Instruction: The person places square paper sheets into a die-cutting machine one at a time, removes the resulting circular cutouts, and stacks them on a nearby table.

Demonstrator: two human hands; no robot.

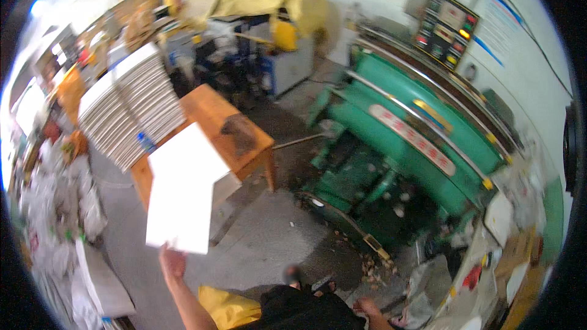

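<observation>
My left hand [173, 261] is closed on the near edge of a white sheet of board [180, 214], which extends away from me. Its far end overlaps a second white board [191, 151] at the wooden table [211, 107]; whether the two touch I cannot tell. Beneath that second board a greyish side shows, like a small stack. My right hand [367, 307] hangs low beside my body, blurred, and its fingers are not clear. To the left of the boards rises a tall stack of white-and-grey boards [131, 107], with a small blue thing [145, 142] at its foot.
A large green machine [416, 128] fills the right side, below a control panel [446, 29] with lit buttons. Scraps litter the floor around its base. Plastic bags [61, 189] are heaped at the left. A yellow cover [269, 0] drapes equipment at the back.
</observation>
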